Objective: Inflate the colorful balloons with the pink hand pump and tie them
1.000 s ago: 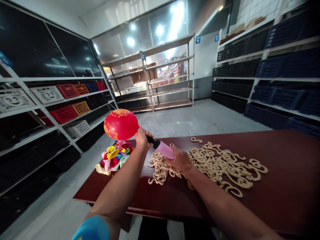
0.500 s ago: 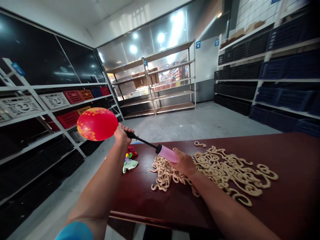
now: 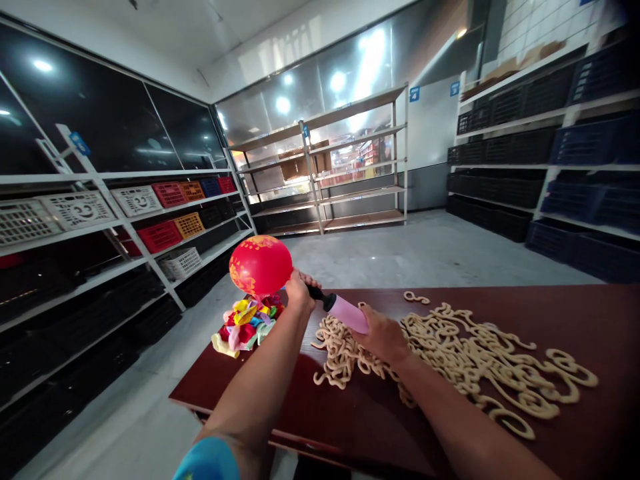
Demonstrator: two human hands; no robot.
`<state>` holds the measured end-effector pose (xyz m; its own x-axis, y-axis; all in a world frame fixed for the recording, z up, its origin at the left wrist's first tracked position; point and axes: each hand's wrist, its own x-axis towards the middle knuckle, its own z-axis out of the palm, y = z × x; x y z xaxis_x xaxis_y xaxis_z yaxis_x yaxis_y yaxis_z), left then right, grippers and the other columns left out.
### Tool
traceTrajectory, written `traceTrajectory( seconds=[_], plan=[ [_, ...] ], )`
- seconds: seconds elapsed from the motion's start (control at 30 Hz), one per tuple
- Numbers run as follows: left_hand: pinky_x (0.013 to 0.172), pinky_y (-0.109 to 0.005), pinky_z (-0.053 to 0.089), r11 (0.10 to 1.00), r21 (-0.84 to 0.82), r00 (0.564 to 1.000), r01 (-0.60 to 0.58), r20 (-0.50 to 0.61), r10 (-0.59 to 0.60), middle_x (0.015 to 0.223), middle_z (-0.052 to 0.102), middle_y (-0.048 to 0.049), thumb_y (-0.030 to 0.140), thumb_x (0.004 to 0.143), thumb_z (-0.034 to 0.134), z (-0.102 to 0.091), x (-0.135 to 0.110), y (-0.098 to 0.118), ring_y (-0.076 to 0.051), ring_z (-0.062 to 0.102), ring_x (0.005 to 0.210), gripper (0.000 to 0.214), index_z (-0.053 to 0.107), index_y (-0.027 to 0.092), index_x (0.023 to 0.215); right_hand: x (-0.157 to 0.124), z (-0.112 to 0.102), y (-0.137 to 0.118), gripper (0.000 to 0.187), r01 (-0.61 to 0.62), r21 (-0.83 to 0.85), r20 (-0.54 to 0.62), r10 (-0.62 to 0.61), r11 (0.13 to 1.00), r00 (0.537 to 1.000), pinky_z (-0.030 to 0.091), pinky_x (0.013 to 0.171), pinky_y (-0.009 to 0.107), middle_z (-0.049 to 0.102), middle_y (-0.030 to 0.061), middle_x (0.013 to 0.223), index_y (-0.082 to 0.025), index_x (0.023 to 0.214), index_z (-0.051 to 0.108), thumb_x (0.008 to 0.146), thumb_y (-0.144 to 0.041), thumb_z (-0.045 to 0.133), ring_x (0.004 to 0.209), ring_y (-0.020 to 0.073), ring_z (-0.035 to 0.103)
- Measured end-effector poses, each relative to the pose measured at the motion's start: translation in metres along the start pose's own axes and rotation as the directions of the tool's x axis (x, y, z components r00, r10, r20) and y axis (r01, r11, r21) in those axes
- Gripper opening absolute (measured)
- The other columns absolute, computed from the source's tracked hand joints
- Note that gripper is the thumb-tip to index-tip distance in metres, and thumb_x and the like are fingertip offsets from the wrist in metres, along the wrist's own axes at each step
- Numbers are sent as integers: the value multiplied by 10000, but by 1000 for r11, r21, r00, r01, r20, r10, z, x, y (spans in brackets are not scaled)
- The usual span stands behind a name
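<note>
My left hand [image 3: 299, 292] grips the neck of a red balloon with yellow print [image 3: 260, 265] together with the black end of a hand pump. The balloon is inflated and floats above the table's left end. My right hand [image 3: 383, 335] is wrapped around the pink barrel of the pump [image 3: 346, 313], whose black rod is pushed in. Below the balloon lies a heap of limp coloured balloons [image 3: 247, 321]. A wide spread of beige curled pieces [image 3: 470, 357] covers the dark red table [image 3: 325, 407] beside my right hand.
Shelving with white, red and orange crates [image 3: 165, 235] lines the left wall. Dark crates fill the racks on the right [image 3: 575, 147]. An open metal rack [image 3: 350, 167] stands at the back across a grey concrete floor. The table's left corner is near my left arm.
My left hand swung out to the left, pulling the pump rod long, then came back toward my right hand with the rod pushed in. The balloon is a little bigger.
</note>
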<state>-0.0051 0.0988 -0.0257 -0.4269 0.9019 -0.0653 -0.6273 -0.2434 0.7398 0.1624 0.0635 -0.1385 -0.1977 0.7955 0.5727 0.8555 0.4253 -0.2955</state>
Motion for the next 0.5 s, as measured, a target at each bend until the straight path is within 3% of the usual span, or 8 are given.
traceTrajectory(
  seconds=[0.3,0.4,0.5],
  plan=[
    [414,-220,330,992,-16,991,-124,-43,123,413,276,74,273,801,446,-12,32,98,-78,333,329,302,252,196,581,3,0,4,346,26,17,-9,-26,1000,1000,383,635,275,642,54,890,-199,1019,521,707,-342,560,772,198,608],
    [414,-216,329,991,-17,990,-133,-59,131,411,278,74,299,807,449,-13,35,96,-75,330,329,318,254,194,579,2,-4,2,314,11,3,8,-11,1000,1000,364,608,265,636,46,831,-193,991,524,708,-325,559,735,189,606],
    [414,-216,333,995,-11,993,-101,-54,101,409,284,70,317,808,448,-12,27,65,-79,342,334,328,256,194,572,0,-6,0,318,9,-14,23,-9,1000,1000,349,595,264,633,47,806,-183,997,520,711,-313,564,724,192,605]
  ],
)
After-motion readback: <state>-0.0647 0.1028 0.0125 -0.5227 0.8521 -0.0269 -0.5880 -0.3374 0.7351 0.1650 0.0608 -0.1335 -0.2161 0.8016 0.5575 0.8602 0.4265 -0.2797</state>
